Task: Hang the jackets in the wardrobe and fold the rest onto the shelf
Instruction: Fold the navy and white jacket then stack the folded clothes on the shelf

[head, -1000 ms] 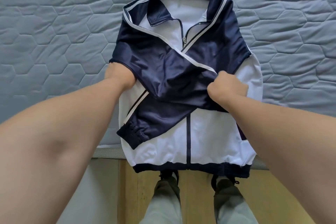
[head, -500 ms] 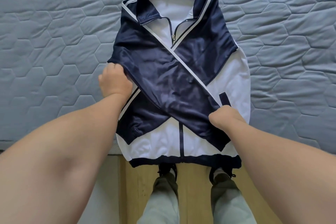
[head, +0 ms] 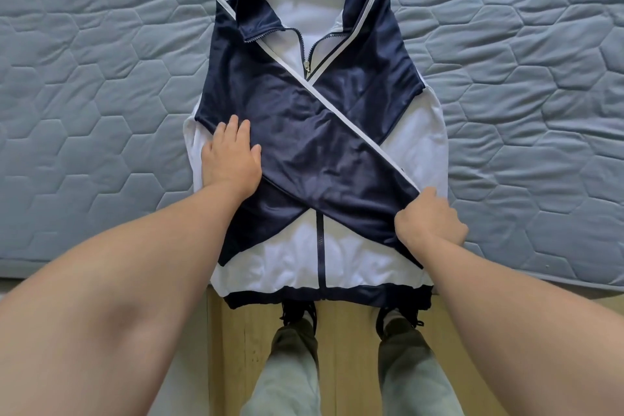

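Observation:
A navy and white zip jacket (head: 341, 246) lies face up on the grey quilted mattress (head: 101, 94), collar away from me, hem hanging over the near edge. Both navy sleeves are folded across its chest in an X. My left hand (head: 231, 159) lies flat with straight fingers on the left side of the crossed sleeves. My right hand (head: 429, 221) grips the cuff end of the upper sleeve at the jacket's right side, fingers curled round the fabric.
The mattress spreads wide to either side of the jacket. Below its near edge are a wooden floor (head: 347, 348), a pale strip at the left, and my legs and dark shoes (head: 299, 311).
My right hand has drawn the upper sleeve down and to the right across the jacket. My left hand let go of the left fold and now lies flat on it.

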